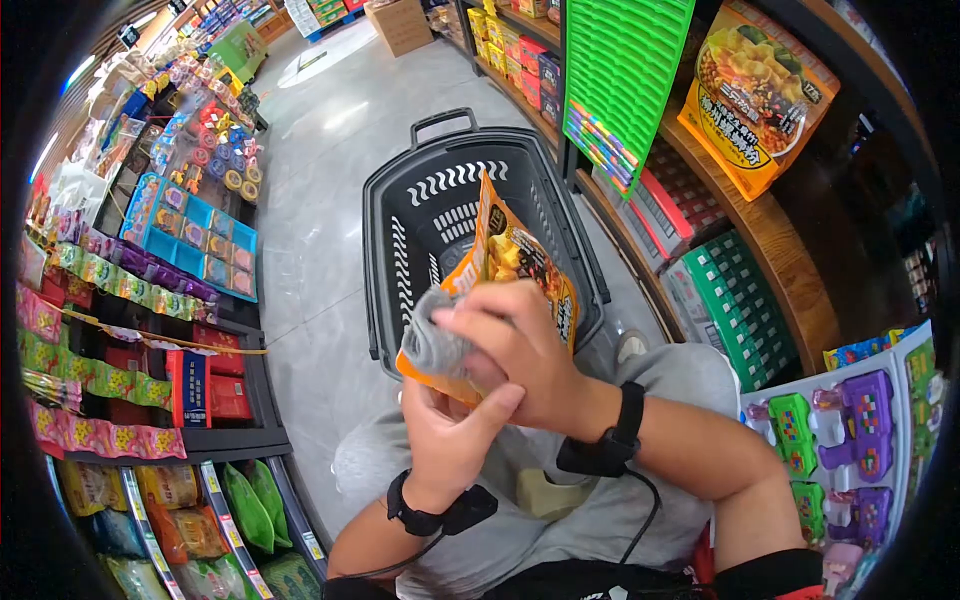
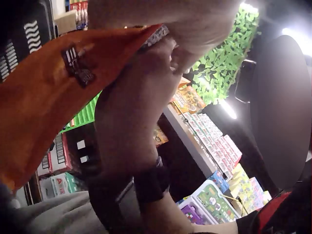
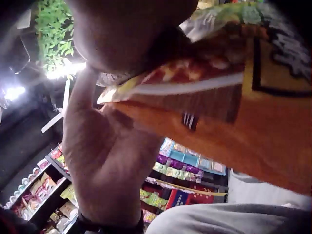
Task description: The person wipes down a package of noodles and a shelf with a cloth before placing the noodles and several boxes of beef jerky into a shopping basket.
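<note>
In the head view an orange food packet [image 1: 512,250], printed with a picture of a filled bowl, is held tilted over the basket [image 1: 400,180]. My left hand [image 1: 447,440] grips its lower end, thumb on the near side. My right hand [image 1: 525,340] holds a bunched grey cloth [image 1: 432,345] against the packet's edge, fingers curled over it. In the left wrist view the orange back of the packet [image 2: 48,87] stretches from the hands. The right wrist view shows its printed front [image 3: 219,87], with part of the grip hidden behind the right hand.
The black basket stands on the grey floor between my knees and the aisle. A similar orange packet [image 1: 760,95] leans on the wooden shelf [image 1: 775,235] at right. Snack shelves [image 1: 225,440] line the left. A green plastic rack [image 1: 625,80] and toy packs [image 1: 870,425] flank the right.
</note>
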The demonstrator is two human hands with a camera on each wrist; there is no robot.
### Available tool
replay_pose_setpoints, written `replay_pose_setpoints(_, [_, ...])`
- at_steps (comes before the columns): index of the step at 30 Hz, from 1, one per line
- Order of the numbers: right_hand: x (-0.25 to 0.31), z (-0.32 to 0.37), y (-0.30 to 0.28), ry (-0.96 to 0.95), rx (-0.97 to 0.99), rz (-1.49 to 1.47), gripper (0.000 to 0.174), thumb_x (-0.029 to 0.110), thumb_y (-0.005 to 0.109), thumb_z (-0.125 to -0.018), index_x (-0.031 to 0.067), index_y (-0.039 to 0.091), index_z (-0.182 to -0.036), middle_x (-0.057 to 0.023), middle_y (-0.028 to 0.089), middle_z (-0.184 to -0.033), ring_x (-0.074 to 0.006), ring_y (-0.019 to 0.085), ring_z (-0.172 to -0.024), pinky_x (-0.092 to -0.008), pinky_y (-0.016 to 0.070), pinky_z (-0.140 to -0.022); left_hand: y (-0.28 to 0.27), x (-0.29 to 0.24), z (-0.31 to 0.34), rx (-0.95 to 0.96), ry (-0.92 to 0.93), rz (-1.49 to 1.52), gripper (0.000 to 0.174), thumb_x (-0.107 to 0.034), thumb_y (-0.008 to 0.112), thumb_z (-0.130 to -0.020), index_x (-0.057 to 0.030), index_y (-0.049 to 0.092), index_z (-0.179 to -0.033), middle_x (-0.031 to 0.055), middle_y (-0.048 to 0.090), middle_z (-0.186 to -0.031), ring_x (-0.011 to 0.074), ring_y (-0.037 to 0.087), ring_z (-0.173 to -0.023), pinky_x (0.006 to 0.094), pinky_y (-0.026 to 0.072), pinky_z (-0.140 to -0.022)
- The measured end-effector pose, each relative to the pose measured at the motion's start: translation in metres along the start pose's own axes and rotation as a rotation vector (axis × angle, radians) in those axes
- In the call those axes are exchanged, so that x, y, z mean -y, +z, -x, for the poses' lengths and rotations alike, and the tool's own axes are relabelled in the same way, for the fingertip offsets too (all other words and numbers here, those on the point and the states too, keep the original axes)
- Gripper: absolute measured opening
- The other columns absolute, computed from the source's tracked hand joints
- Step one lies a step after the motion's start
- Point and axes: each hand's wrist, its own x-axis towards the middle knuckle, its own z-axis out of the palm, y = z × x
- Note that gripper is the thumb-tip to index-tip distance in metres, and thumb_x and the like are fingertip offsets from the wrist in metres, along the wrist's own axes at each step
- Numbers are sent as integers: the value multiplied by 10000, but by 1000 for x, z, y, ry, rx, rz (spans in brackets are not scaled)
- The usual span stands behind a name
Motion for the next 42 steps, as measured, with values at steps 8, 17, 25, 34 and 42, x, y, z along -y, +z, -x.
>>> replay_pose_setpoints(8, [-41,-11,-4,363,-183,78,345,18,658,-927,22,562,-1258,-196,584,-1161,-395,599,-1101,-450,486,-951,-10,2,-2,33,-28,-321,503,89,623,-897,47,519,-1387,82,542,-1337,156,557,-1221,323,460,-1044])
replay_pose_setpoints(17, [-2,5,-7,161,102,19,526,-2,596,-902,45,538,-1423,-202,526,-1415,-387,546,-1237,-463,431,-1070,-25,16,4,46,-321,-151,522,54,548,-908,-2,478,-1421,81,558,-1362,190,540,-1263,363,438,-1080])
replay_pose_setpoints(25, [-51,-10,-1,127,21,218,517,45,579,-919,33,555,-1436,-207,524,-1440,-401,529,-1258,-481,433,-1086,-18,7,17,107,-314,-319,306,35,514,-923,25,571,-1223,36,640,-1100,164,611,-970,312,496,-830])
replay_pose_setpoints(34, [-76,62,13,726,178,204,497,260,462,-1055,-60,496,-1434,-271,547,-1382,-457,529,-1237,-495,414,-1094,-18,22,5,-292,-312,-18,415,32,558,-839,41,575,-1253,102,648,-1209,231,645,-1092,376,499,-985])
replay_pose_setpoints(42, [-103,75,-4,1307,405,59,705,473,374,-1060,-94,426,-1476,-356,422,-1513,-469,421,-1415,-492,355,-1172,-16,23,9,-331,-291,48,482,34,537,-827,65,535,-1308,126,619,-1295,257,624,-1195,403,473,-1059])
